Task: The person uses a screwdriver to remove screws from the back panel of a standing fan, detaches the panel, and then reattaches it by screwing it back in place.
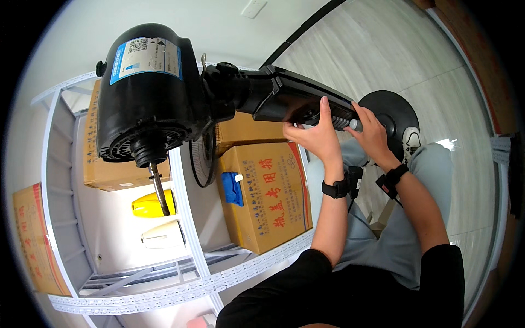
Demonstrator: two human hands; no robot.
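Two hands [322, 143] [373, 136] on glossy column [276, 101], domed black housing [145, 101] — slim metal shaft [159, 188]

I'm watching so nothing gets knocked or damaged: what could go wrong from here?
The bare metal shaft juts from the black motor housing and might scrape or catch something.
The left hand and right hand are both at the black column, neither on the motor housing, so a hard push might tip the column.
The white shoe is at the edge of the round base and might nudge it.

Head-worn fisheye, downward over hands [321, 143]
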